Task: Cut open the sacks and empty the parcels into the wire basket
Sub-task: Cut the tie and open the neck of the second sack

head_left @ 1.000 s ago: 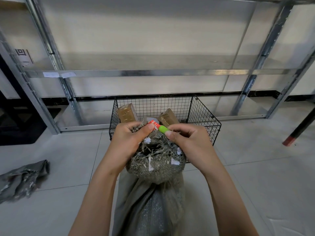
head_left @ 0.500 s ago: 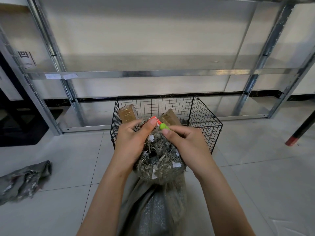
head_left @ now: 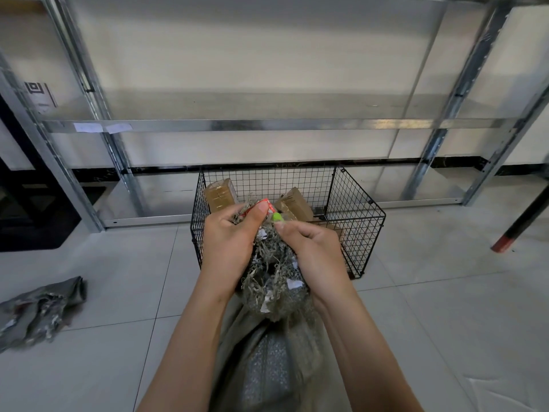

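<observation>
A grey woven sack stands upright between my forearms, its frayed, bunched neck at hand height. My left hand grips the neck's left side, thumb pressed on a red-and-white tag at the top. My right hand grips the right side and pinches a small green-tipped tool against the top; whether it has a blade I cannot tell. Just behind stands the black wire basket holding brown cardboard parcels.
A crumpled grey sack lies on the tiled floor at the left. A metal shelving rack runs along the wall behind the basket. A dark leg with a red foot slants in at the right.
Both hands have shifted slightly up and toward the basket with the sack neck. The green tip has moved closer to my left thumb.
</observation>
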